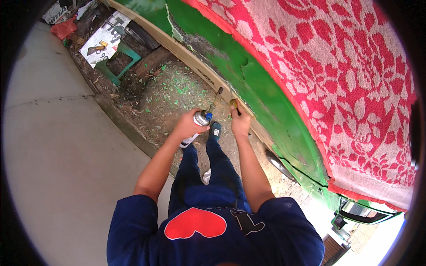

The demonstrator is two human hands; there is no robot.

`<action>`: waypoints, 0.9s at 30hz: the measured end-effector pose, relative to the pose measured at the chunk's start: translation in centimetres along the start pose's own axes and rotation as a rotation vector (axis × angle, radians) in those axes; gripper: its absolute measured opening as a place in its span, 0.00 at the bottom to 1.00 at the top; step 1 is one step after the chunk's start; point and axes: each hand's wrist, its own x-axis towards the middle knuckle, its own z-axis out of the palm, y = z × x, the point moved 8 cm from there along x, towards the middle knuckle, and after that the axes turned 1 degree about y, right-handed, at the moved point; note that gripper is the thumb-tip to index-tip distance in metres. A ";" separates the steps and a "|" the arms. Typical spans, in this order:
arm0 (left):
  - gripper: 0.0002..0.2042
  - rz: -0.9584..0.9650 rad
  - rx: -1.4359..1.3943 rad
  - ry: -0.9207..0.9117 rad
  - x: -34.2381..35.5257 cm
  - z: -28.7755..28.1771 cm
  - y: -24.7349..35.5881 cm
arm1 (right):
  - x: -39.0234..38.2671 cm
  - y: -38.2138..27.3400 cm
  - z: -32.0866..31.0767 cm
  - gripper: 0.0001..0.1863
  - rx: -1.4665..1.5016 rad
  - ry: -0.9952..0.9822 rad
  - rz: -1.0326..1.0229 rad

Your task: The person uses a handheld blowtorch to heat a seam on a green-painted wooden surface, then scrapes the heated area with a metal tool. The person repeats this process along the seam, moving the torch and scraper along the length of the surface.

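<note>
My left hand (pixel 188 124) is wrapped round the can of a gas torch (pixel 199 119), which has a blue knob and a metal nozzle. The nozzle tip points up toward the beige lower strip (pixel 206 80) of a green vehicle body (pixel 248 82). Whether a flame burns does not show. Close to that same strip, my right hand (pixel 241 122) grips a small tool with a yellow end (pixel 234 103); its working part is hidden against the panel. Paint on the green body is cracked and peeling in places.
A red and white floral cloth (pixel 337 88) drapes over the vehicle. Green paint flakes (pixel 179 86) litter the ground. Further off, a green plastic stool (pixel 117 66) stands by a white board (pixel 100 46) bearing a scraper (pixel 97 48). A pale wall (pixel 66 146) runs along the left.
</note>
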 end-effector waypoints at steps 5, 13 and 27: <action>0.38 0.034 0.006 0.009 -0.2 0.5 -0.7 | 0.7 -1.2 -0.6 0.22 -0.061 0.051 -0.136; 0.40 0.002 -0.062 -0.008 -0.1 -0.5 -0.3 | 0.4 0.3 -0.2 0.21 -0.013 -0.015 0.023; 0.37 0.002 -0.083 0.024 -0.7 -0.6 -0.4 | 0.1 -2.7 -1.8 0.20 -0.095 -0.076 0.092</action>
